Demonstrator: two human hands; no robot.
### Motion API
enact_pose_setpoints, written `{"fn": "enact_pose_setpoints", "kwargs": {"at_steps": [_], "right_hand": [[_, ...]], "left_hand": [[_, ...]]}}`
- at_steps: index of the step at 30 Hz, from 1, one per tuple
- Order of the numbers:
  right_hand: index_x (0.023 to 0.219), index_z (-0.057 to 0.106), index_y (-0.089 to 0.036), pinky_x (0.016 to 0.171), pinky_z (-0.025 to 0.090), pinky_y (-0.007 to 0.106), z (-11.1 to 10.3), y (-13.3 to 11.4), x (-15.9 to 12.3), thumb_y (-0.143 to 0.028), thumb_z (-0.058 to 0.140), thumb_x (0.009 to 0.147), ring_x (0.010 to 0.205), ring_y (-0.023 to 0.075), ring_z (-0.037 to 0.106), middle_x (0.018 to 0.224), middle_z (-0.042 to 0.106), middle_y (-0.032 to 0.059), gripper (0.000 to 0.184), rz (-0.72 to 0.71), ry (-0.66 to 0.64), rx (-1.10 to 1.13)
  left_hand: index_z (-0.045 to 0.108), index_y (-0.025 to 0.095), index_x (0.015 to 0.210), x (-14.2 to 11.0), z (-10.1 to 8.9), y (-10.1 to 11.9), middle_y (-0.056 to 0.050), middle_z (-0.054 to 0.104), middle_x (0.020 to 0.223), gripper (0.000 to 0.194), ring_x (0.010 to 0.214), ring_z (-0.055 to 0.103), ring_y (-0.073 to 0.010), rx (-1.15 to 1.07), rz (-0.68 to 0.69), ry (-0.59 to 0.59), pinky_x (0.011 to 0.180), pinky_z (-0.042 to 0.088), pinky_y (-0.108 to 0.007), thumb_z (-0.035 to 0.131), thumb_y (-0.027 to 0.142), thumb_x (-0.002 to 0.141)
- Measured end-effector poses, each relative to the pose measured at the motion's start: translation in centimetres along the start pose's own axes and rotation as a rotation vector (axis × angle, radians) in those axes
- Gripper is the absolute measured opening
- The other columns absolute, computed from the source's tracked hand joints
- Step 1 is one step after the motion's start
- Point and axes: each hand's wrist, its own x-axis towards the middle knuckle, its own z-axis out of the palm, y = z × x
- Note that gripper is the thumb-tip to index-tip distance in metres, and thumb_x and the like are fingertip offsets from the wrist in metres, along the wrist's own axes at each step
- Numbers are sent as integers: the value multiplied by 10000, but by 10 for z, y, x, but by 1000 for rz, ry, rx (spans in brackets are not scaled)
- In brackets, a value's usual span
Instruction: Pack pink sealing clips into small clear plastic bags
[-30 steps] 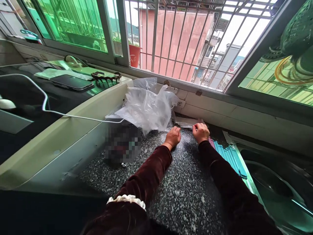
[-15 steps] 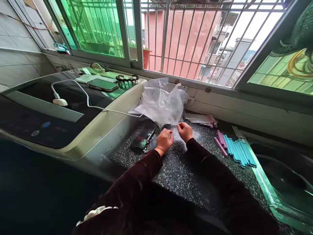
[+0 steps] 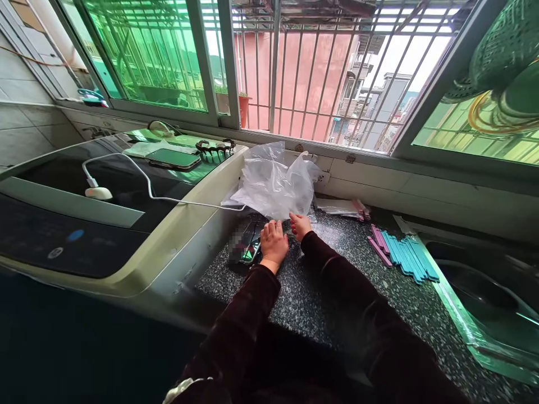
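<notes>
My left hand (image 3: pixel 274 244) is back-up over the dark speckled counter, fingers extended side by side toward a crumpled clear plastic bag (image 3: pixel 275 182). It lies right beside a black phone (image 3: pixel 251 249), overlapping its right edge. Close by on the right, my right hand (image 3: pixel 300 226) has thumb and fingers pinched together at the bag's lower edge. Whatever is between those fingertips is too small or too clear to make out. Further right on the counter are several turquoise strips (image 3: pixel 410 258) and a few pink strips (image 3: pixel 379 251), flat and bundled side by side.
Clear-wrapped strips (image 3: pixel 341 207) lie along the back wall. To the left stands a washing machine (image 3: pixel 126 224) bearing another phone (image 3: pixel 174 159), a claw hair clip (image 3: pixel 215 147) and a white cable (image 3: pixel 197 204). A sink (image 3: pixel 467 280) borders the right; barred windows rise behind.
My left hand has gone from a curled grip to extended fingers, slightly left by the phone. The right hand has moved left, toward the bag's lower edge. The view has shifted slightly.
</notes>
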Motion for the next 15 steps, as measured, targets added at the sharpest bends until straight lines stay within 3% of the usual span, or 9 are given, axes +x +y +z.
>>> {"fn": "enact_pose_setpoints", "kwargs": {"at_steps": [7,15], "right_hand": [[633,481,-177,357,233,187,-1,-5,-1,-368,645,651,363,47,300,391,332,-109,253,-60,45,60],[599,523,-164,477,313,216,-36,-13,-20,-375,606,594,480,72,383,461,424,-74,227,-230,67,-36]], "left_hand": [[546,132,1131,1,6,-3,-181,544,1147,360,1057,487,-306,-71,56,32,868,411,-448,499,192,780],[577,143,1114,-2,8,-1,-150,576,1124,348,1043,512,-270,-173,184,117,907,392,-419,504,191,777]]}}
